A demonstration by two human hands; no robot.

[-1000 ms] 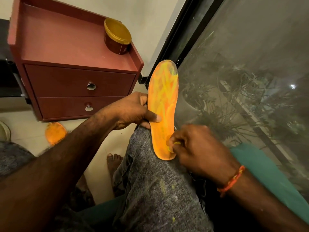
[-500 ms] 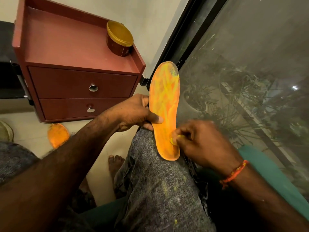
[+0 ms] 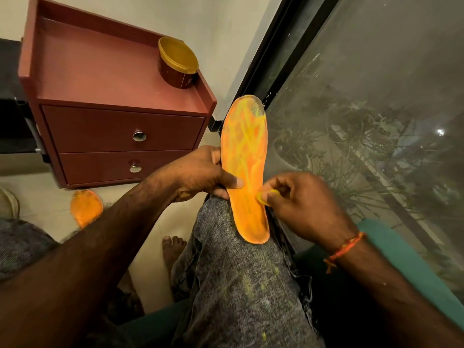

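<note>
An orange shoe insole (image 3: 244, 151) streaked with yellow glue stands on my raised knee in grey jeans (image 3: 241, 280). My left hand (image 3: 200, 172) grips its left edge, thumb pressed on the face. My right hand (image 3: 301, 204) pinches a small yellow glue-coated piece (image 3: 263, 197) against the insole's right edge near the heel end. A brown tub with a gold lid (image 3: 177, 64) sits on the red cabinet.
A red two-drawer cabinet (image 3: 113, 136) stands against the wall at left. A second orange insole (image 3: 86, 207) lies on the tiled floor beside it. A dark window (image 3: 376, 121) fills the right. A teal cushion (image 3: 401, 257) is under my right forearm.
My right hand has moved up along the insole's right edge, away from the heel end. The left hand's grip is unchanged.
</note>
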